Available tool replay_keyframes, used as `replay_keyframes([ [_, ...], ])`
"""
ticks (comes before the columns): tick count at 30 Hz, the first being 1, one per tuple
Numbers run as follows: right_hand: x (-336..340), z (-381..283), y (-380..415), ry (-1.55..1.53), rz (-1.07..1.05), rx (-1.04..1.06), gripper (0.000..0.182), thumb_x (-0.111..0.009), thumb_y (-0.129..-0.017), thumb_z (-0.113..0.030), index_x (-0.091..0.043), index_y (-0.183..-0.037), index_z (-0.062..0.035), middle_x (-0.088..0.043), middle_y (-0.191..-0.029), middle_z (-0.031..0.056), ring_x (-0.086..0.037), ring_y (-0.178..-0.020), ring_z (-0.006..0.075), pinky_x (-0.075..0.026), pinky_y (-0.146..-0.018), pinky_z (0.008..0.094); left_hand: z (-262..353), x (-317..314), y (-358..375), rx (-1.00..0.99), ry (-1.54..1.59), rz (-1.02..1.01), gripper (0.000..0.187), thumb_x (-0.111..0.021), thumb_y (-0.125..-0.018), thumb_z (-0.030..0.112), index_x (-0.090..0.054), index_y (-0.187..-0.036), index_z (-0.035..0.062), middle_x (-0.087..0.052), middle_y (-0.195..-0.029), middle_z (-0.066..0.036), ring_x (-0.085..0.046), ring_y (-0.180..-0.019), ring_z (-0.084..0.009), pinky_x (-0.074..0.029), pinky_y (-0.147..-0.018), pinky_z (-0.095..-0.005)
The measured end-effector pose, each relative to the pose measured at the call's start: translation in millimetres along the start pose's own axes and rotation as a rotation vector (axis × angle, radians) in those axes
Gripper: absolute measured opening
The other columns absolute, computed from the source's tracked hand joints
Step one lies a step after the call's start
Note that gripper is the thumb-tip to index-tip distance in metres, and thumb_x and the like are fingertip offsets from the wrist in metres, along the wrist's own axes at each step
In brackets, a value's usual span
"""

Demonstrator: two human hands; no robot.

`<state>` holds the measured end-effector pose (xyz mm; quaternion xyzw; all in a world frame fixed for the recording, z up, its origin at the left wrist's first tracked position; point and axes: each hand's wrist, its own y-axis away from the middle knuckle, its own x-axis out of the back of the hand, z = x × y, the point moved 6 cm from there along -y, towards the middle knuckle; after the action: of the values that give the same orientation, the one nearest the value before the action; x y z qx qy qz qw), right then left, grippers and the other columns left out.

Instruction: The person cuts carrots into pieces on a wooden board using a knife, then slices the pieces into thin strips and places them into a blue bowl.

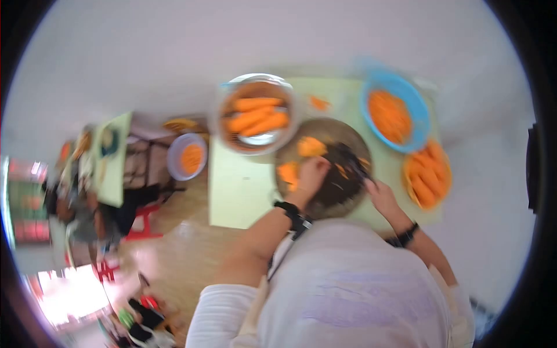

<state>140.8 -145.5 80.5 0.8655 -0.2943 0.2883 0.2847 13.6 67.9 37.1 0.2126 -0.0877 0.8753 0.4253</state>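
My left hand rests over a round, dark chopping board, its fingers curled together; what they hold, if anything, is hidden. Orange carrot pieces lie just beyond it, and more cut carrot sits at its left. My right hand is closed around the handle of a kitchen knife. The knife's dark, blurred blade reaches over the board toward my left fingers. A few small orange slices lie beside the blade.
On the pale green table stand a metal bowl of whole carrots, a blue basin of shredded carrot and a yellow basket of carrots. Lower left are a purple-rimmed bucket, a red stool and people at another table.
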Motion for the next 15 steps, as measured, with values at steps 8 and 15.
replay_keyframes([
  [8,-7.7,48.5,-18.9,-0.271,-0.393,-0.073,0.045,-0.042,-0.102,-0.046,-0.045,-0.075,-0.0101,-0.036,-0.052,-0.0019,-0.038,-0.038,0.0089,-0.031,-0.034,0.0261,-54.8,45.7,56.6,0.440,0.652,0.229,0.018,-0.065,-0.090,0.019,-0.065,-0.092,0.0012,-0.066,-0.081,-0.004,-0.061,-0.068,-0.0095,-0.053,-0.065,-0.0253],
  [15,-1.2,44.0,-38.7,-0.067,-0.463,0.071,0.043,-0.046,-0.100,-0.046,-0.044,-0.073,-0.0124,-0.037,-0.052,-0.0026,-0.036,-0.037,0.0098,-0.027,-0.034,0.0254,-72.7,67.0,120.9,0.544,1.012,0.662,0.014,-0.062,-0.091,0.016,-0.064,-0.096,0.0023,-0.066,-0.081,-0.005,-0.062,-0.067,-0.0119,-0.053,-0.062,-0.0249],
])
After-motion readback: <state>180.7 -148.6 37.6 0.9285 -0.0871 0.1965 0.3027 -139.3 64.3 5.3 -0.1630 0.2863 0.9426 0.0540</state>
